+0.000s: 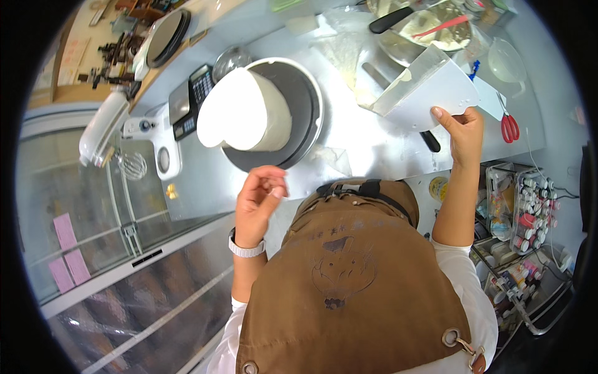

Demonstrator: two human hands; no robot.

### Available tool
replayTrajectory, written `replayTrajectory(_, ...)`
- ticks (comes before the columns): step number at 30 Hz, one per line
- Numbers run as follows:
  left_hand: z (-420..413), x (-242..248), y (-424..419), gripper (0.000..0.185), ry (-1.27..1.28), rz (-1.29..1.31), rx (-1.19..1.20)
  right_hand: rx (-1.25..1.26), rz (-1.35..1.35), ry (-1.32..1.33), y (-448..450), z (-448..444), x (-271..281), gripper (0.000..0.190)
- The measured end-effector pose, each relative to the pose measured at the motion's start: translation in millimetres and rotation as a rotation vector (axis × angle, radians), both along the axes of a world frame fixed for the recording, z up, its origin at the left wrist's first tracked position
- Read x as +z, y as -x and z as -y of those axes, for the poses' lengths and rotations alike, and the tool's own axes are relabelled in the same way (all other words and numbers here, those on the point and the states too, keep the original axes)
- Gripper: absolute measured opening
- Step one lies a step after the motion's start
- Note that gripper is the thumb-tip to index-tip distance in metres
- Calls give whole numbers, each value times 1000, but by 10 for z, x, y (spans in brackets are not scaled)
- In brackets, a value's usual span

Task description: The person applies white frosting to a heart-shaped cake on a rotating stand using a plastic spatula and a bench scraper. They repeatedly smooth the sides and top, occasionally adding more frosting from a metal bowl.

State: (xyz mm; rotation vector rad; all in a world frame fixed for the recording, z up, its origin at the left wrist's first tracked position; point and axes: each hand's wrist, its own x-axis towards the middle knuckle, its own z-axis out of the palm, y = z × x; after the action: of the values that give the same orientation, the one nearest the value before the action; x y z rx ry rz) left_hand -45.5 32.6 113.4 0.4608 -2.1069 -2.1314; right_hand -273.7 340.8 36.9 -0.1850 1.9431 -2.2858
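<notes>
A tall white-frosted cake point(275, 114) stands on a dark round turntable point(306, 100) with a pale rim. The cake's bright top has a notch at its near edge, somewhat like a heart. My left hand point(261, 198) hovers by the turntable's near edge, loosely curled with nothing in it. In my right hand point(462, 133) is a wide white scraper point(420, 100), gripped by its near right end and raised over the table. Cream clings to the scraper's far edge. Beneath it lies a metal spatula, its black handle point(430, 141) partly showing.
Behind the scraper stands a metal bowl point(392, 49) of cream with a red spatula point(439, 27). A cream-smeared piping bag point(343, 56) lies nearby. Red-handled scissors point(509, 127) rest at the right. A calculator point(201, 84) and stand mixer point(110, 121) are at the left.
</notes>
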Motion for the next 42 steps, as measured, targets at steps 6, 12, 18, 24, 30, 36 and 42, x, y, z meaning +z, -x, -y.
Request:
replayTrajectory(6,-579,320,1383,18,395,-168,-265,-102,-9,256,97,-340,-55,26)
replayTrajectory(12,-896,70,3066,27,1148,-454,-253,-201,61,452,160,-657,27,26)
replayTrajectory(18,-1071,-427,3996,35,1536,-159,-258,-228,101,513,307,-841,78,26)
replayTrajectory(24,-1019,-485,4079,35,1312,-165,-348,-250,118,599,580,-798,179,31)
replayTrajectory(30,-1073,-141,3503,40,923,-230,-445,-207,104,609,1201,-521,309,35)
replayTrajectory(36,-1020,127,3139,40,669,-108,-472,-185,96,574,1464,-264,373,30)
replayTrajectory(42,-1025,142,3069,37,505,-157,-494,-228,92,573,1424,-379,283,31)
